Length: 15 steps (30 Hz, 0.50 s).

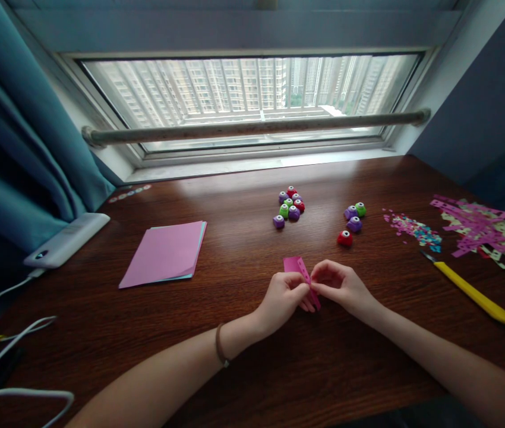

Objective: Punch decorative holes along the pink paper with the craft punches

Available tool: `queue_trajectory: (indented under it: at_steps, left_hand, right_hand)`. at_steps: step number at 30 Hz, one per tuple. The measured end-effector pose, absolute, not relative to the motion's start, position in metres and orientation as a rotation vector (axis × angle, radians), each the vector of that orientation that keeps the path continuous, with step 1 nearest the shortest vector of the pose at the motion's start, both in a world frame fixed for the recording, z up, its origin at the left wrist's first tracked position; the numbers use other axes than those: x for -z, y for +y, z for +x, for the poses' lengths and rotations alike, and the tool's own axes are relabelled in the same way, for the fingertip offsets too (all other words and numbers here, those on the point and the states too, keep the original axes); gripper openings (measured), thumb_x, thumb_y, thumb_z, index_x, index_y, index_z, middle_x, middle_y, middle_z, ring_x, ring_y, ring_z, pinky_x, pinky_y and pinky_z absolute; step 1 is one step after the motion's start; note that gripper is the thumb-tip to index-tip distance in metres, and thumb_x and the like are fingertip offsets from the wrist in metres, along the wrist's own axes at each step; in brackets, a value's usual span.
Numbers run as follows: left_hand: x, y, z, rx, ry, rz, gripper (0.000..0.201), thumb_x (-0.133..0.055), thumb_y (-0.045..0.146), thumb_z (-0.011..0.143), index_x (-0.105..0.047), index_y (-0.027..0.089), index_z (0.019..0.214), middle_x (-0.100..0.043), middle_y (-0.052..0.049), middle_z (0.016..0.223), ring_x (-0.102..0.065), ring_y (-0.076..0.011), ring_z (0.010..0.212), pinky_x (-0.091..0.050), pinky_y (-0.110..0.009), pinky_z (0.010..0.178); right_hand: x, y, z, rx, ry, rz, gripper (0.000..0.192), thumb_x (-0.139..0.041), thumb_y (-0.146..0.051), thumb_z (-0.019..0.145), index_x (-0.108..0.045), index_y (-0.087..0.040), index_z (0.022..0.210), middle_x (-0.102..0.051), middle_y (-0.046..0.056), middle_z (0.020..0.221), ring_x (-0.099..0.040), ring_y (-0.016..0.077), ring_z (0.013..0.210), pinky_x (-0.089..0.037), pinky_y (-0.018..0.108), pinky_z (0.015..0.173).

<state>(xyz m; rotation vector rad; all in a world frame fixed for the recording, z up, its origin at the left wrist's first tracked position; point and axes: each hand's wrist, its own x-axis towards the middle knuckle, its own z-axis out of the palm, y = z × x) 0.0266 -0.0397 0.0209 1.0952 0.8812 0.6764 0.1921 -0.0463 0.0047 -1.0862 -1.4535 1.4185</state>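
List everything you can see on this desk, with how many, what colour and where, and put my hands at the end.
paper strip: one, pink, punched holes, centre, pinched by both hands
paper stack: one, pink over blue, left
craft punches: about eleven, purple, green, red, two clusters behind the hands
confetti: small pile, mixed colours, right
paper scraps: heap, mostly pink, far right
craft knife: one, yellow, right
power bank: one, white, cabled, far left
desk: brown wood
left hand: on strip
right hand: on strip
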Motion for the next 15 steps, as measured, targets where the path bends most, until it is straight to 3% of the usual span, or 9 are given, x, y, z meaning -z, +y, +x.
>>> queue_trajectory:
  at_steps: [8, 12, 15]
  left_hand:
    - [-0.023, -0.038, 0.025, -0.679, 0.888, 1.033, 0.017, -0.056, 0.028, 0.068, -0.055, 0.012, 0.064, -0.062, -0.004, 0.054, -0.060, -0.0135, 0.049, -0.048, -0.023, 0.051]
    - [-0.022, -0.038, 0.024, -0.675, 0.901, 1.019, 0.022, -0.058, 0.033, 0.068, -0.052, 0.013, 0.062, -0.062, -0.004, 0.053, -0.061, -0.0148, 0.049, -0.049, -0.024, 0.050]
    - [-0.022, -0.037, 0.023, -0.667, 0.900, 1.019, 0.025, -0.058, 0.035, 0.069, -0.051, 0.013, 0.061, -0.062, -0.005, 0.055, -0.061, -0.0151, 0.049, -0.048, -0.025, 0.050]
  right_hand:
    - [-0.009, -0.041, 0.202, -1.414, -1.349, -1.107, 0.016, -0.064, -0.031, 0.078, -0.064, -0.018, 0.086, -0.061, 0.001, 0.079, -0.055, 0.0146, 0.072, -0.045, 0.025, 0.068]
    - [-0.013, -0.023, 0.231, -1.157, -1.268, -1.213, 0.018, -0.066, -0.033, 0.074, -0.066, -0.018, 0.085, -0.062, 0.002, 0.078, -0.057, 0.0158, 0.070, -0.046, 0.027, 0.066]
    - [-0.018, -0.006, 0.269, -0.759, -1.317, -1.412, 0.019, -0.065, -0.033, 0.073, -0.067, -0.018, 0.085, -0.065, 0.005, 0.083, -0.059, 0.0202, 0.076, -0.047, 0.032, 0.072]
